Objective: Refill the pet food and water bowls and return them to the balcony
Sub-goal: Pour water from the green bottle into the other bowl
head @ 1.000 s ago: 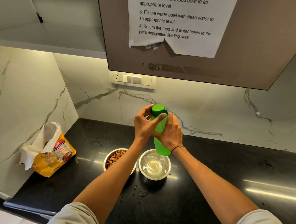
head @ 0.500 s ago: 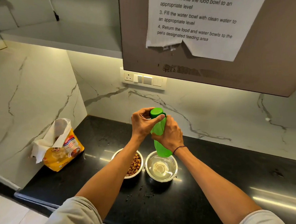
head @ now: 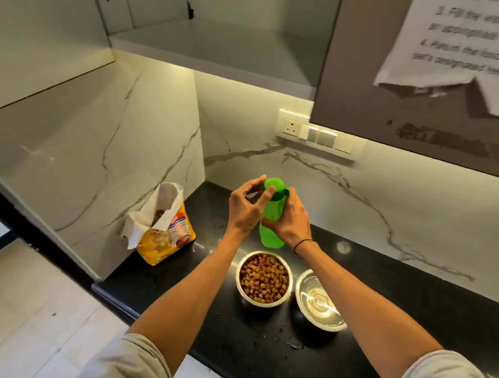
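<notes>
taped paper sheet (head: 467, 41) is blurred, cut off by the edge.

On the counter (head: 410, 315) before you, the food bowl (head: 264, 279) stands left of the water bowl (head: 320, 304), the two just apart. The bottle (head: 272, 216) is held above and behind the food bowl, your left hand (head: 245, 210) at its cap, your right hand (head: 291, 220) round its body. The food bag (head: 163, 233) stands far left against the wall.

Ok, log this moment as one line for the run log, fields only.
right hand: grips green bottle | left hand: fingers at cap | food bowl: kibble in | water bowl: water in | both on counter
</notes>
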